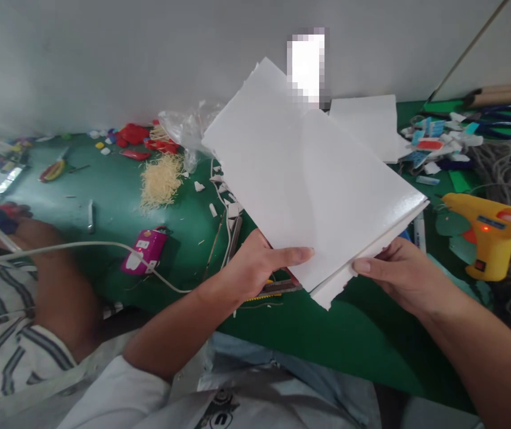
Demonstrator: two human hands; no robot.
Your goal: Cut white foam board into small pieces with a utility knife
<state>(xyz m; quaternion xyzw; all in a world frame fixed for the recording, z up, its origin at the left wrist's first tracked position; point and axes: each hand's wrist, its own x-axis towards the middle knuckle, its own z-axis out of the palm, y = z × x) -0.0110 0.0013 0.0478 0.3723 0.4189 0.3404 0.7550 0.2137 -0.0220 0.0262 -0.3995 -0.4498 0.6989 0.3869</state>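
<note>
Glossy white boards (309,173), at least two in a stack with a ragged lower edge, are held tilted above the green table. My left hand (266,262) grips them at the lower left, its thumb lying flat on the top sheet and its fingers hidden beneath. At the lower right edge, my right hand (392,268) pinches the boards between thumb and fingers. Below my left hand lie a metal ruler-like strip (284,288) and something yellow, both partly covered. White foam-like scraps (232,210) are scattered to the left of the boards.
A yellow hot glue gun (488,232) with a lit red light is at right, by grey yarn (505,179). A pink power socket block (145,253) with a white cable lies left. Another person's arm (58,280) is at far left. Pale sticks (162,182) lie behind.
</note>
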